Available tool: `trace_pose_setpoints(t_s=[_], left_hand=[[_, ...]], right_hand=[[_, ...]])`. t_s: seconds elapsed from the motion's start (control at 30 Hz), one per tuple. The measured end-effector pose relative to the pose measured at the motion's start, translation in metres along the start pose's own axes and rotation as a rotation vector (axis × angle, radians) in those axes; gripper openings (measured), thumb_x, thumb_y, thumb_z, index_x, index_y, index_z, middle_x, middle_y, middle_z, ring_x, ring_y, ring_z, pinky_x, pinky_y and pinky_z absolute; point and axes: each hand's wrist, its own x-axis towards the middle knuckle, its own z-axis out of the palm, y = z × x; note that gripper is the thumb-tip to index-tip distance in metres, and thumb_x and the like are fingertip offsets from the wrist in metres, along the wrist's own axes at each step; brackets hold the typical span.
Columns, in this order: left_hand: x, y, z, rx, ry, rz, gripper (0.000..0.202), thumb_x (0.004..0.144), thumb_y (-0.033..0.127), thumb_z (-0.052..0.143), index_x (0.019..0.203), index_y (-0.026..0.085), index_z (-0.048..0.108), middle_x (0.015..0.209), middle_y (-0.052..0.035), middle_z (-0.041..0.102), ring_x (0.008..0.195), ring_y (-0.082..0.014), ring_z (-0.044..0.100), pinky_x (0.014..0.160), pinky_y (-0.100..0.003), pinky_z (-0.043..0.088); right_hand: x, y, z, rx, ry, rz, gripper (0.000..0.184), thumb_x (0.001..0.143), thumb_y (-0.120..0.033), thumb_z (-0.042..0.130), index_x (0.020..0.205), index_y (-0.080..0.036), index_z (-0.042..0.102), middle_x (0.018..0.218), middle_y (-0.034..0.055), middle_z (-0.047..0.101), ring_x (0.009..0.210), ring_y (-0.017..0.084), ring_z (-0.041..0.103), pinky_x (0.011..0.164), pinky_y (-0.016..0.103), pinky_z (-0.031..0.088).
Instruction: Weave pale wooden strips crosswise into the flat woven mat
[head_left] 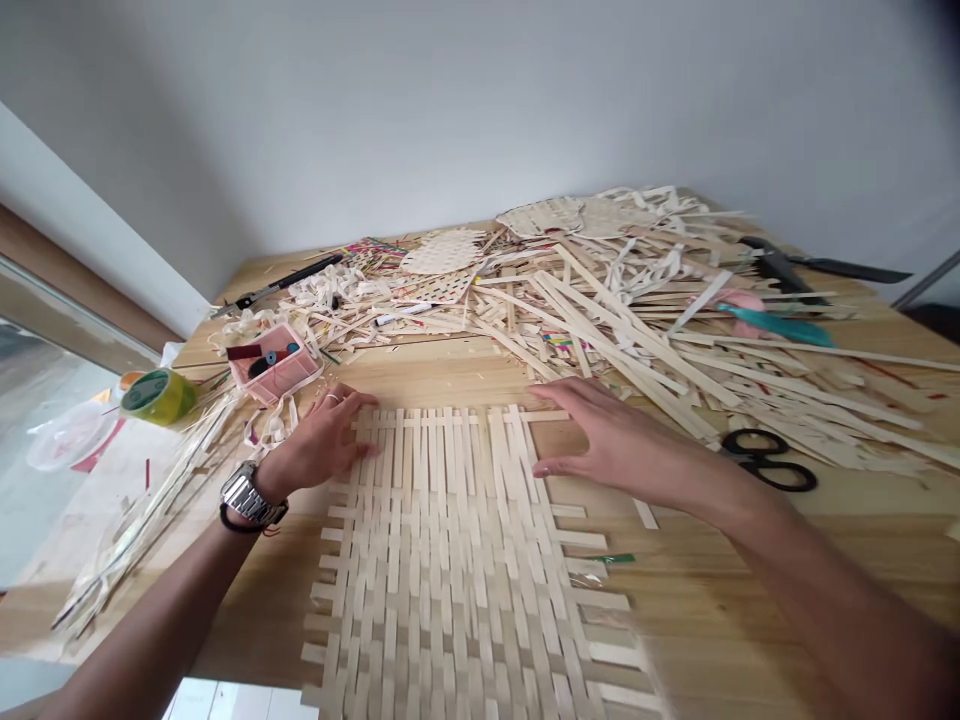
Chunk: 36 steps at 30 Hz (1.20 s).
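A mat of pale, flat woven strips [450, 560] lies on the wooden table in front of me, its loose strip ends sticking out at both sides. Across its far end runs a crosswise strip [546, 416]. My left hand [322, 440], with a ring and a wristwatch [251, 497], is at the mat's far left corner, thumb and fingers apart and slightly blurred. At the far right corner, my right hand [592, 430] is open, its thumb and fingers spread around the crosswise strip's end. Whether either hand touches the mat is hard to tell.
Loose strips [615, 330] are heaped along the back and right. Black-handled scissors [769, 460] lie right of my right hand. On the left are a pink basket [277, 365] with small items, a yellow tape roll [159, 397] and a strip bundle [142, 510]. A wall [465, 110] rises behind.
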Motion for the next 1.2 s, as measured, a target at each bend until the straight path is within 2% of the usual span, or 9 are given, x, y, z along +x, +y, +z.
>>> trace_pose_setpoints(t_s=[0.13,0.23,0.4,0.57,0.77,0.87,1.0,1.1,1.2], left_hand=[[0.013,-0.015,-0.003,0.019,0.041,-0.001,0.055,0.088,0.041,0.084,0.137,0.025,0.065,0.128,-0.0108,0.062,0.119,-0.0315,0.064,0.107,-0.053,0.057],[0.01,-0.015,0.002,0.06,0.092,-0.013,0.058,0.088,0.043,0.083,0.138,0.025,0.062,0.13,-0.0116,0.064,0.117,-0.0324,0.066,0.106,-0.054,0.057],[-0.013,0.007,0.023,0.237,0.214,-0.039,0.045,0.103,0.044,0.065,0.142,0.022,0.059,0.135,-0.0157,0.062,0.128,-0.038,0.059,0.11,-0.063,0.051],[-0.025,0.028,0.036,0.305,0.276,-0.067,0.043,0.109,0.046,0.052,0.142,0.019,0.059,0.128,-0.017,0.063,0.118,-0.0367,0.059,0.105,-0.061,0.049],[-0.021,0.036,0.033,0.391,0.261,-0.036,0.034,0.108,0.039,0.05,0.132,0.017,0.061,0.114,-0.0165,0.069,0.111,-0.038,0.061,0.1,-0.059,0.048],[-0.022,0.041,0.027,0.421,0.268,-0.029,0.03,0.106,0.036,0.051,0.126,0.017,0.064,0.111,-0.0169,0.07,0.109,-0.0389,0.061,0.098,-0.06,0.048],[-0.036,0.066,0.026,0.318,0.272,0.051,0.034,0.109,0.041,0.051,0.131,0.017,0.061,0.126,-0.0176,0.066,0.117,-0.037,0.06,0.103,-0.061,0.048],[-0.05,0.091,0.039,0.227,0.113,0.2,0.057,0.104,0.052,0.06,0.152,0.022,0.05,0.152,-0.0183,0.056,0.14,-0.0407,0.051,0.116,-0.067,0.041],[-0.053,0.103,0.056,0.222,0.024,0.299,0.076,0.101,0.06,0.065,0.163,0.023,0.04,0.171,-0.0194,0.039,0.159,-0.0443,0.033,0.126,-0.069,0.032]], right_hand=[[0.001,-0.011,0.006,-0.068,-0.021,-0.031,0.089,0.08,-0.06,0.084,0.155,-0.024,0.053,0.158,0.0176,0.058,0.15,0.04,0.052,0.125,0.058,0.043],[0.002,-0.017,0.01,-0.097,-0.017,-0.071,0.089,0.078,-0.051,0.088,0.155,-0.023,0.054,0.156,0.0173,0.058,0.15,0.04,0.051,0.126,0.056,0.042],[0.002,-0.018,0.011,-0.098,0.002,-0.097,0.084,0.082,-0.05,0.084,0.156,-0.026,0.054,0.154,0.0164,0.06,0.147,0.04,0.054,0.123,0.059,0.045],[0.0,-0.019,0.012,-0.119,0.006,-0.107,0.081,0.083,-0.049,0.083,0.156,-0.025,0.056,0.151,0.0152,0.064,0.144,0.04,0.057,0.12,0.06,0.047],[-0.005,-0.029,0.006,-0.076,-0.056,-0.135,0.052,0.088,-0.031,0.077,0.139,-0.026,0.069,0.135,0.0112,0.076,0.122,0.035,0.072,0.103,0.05,0.058],[-0.007,-0.034,0.0,-0.072,-0.077,-0.147,0.04,0.092,-0.033,0.075,0.131,-0.026,0.071,0.128,0.0103,0.077,0.118,0.033,0.073,0.099,0.048,0.058],[-0.013,-0.036,-0.002,-0.117,-0.111,-0.126,0.058,0.083,-0.046,0.088,0.132,-0.022,0.068,0.132,0.0133,0.074,0.125,0.037,0.069,0.103,0.051,0.057],[-0.02,-0.035,0.004,-0.172,-0.101,-0.132,0.077,0.069,-0.049,0.097,0.134,-0.022,0.066,0.139,0.0154,0.069,0.13,0.041,0.065,0.107,0.054,0.055],[-0.02,-0.032,0.01,-0.193,-0.08,-0.119,0.084,0.067,-0.046,0.098,0.14,-0.024,0.064,0.14,0.0154,0.067,0.13,0.042,0.064,0.107,0.056,0.056]])
